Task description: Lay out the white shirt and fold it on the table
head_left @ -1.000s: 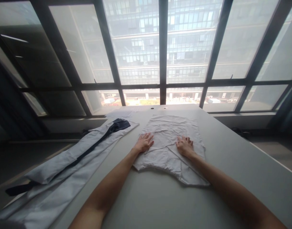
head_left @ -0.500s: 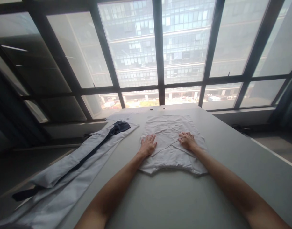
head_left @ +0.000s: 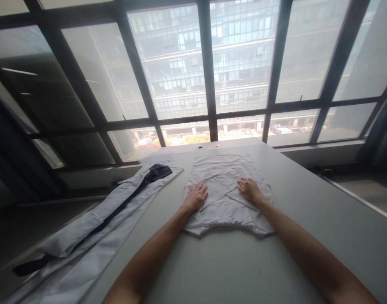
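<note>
A wrinkled white garment (head_left: 226, 215) lies spread on the white table, its near edge curved inward and creases crossing its middle. Flat on its left side rests my left hand (head_left: 196, 196), fingers stretched out and a little apart. My right hand (head_left: 249, 189) presses on the right side of the same cloth with its fingers slightly bent and apart, beside a diagonal fold. Neither hand lifts the fabric.
Along the left of the white table (head_left: 225, 266) lies a long pile of white cloth (head_left: 95, 253) with a dark blue strip (head_left: 126, 200) on it. Pale sheets (head_left: 157, 157) are at the far left corner. Large windows (head_left: 177, 63) stand beyond the far edge.
The view has shifted slightly. Both hands stay on the white garment in nearly the same places, and the cloth looks much the same.
</note>
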Action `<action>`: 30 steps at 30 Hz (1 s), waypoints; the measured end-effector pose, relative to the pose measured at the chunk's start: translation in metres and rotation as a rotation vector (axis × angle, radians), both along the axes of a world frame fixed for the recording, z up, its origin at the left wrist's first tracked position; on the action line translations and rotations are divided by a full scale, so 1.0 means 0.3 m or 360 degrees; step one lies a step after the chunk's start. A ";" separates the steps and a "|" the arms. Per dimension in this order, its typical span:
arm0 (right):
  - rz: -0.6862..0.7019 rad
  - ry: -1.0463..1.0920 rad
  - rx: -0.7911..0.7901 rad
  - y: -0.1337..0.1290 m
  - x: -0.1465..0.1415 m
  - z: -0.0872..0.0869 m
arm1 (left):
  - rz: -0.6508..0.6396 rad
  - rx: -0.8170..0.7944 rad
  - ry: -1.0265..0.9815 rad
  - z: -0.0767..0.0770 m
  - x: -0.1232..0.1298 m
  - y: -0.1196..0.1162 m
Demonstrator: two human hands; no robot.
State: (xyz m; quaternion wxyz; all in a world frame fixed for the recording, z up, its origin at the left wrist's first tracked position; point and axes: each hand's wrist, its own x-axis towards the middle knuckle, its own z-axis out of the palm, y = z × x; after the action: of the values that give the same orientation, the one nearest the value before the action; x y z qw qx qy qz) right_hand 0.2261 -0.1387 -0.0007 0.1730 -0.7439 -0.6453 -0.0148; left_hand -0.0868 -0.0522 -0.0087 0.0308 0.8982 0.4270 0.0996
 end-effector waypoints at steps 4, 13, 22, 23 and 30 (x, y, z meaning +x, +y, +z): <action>-0.0222 0.0009 0.0019 0.006 -0.002 -0.010 | 0.0011 -0.0041 0.0012 0.012 0.002 -0.003; -0.0117 0.0195 0.0065 0.012 0.006 -0.004 | 0.0026 -0.0067 -0.0010 0.018 0.004 -0.006; 0.0447 0.0318 0.0520 -0.030 -0.072 0.052 | 0.0017 -0.0028 -0.0093 0.019 0.007 -0.012; 0.0531 0.0312 0.0513 -0.037 -0.088 0.056 | 0.0017 -0.0016 -0.0117 0.019 0.007 -0.012; 0.1103 0.0301 0.0366 -0.073 -0.161 0.070 | -0.0308 0.0063 -0.0511 0.042 0.005 -0.024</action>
State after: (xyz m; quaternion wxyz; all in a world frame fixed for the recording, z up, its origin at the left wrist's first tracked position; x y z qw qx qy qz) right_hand 0.1778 -0.1606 0.0204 0.3090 -0.4554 -0.8340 0.0412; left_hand -0.0853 -0.0593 0.0040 0.0902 0.9081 0.3262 0.2468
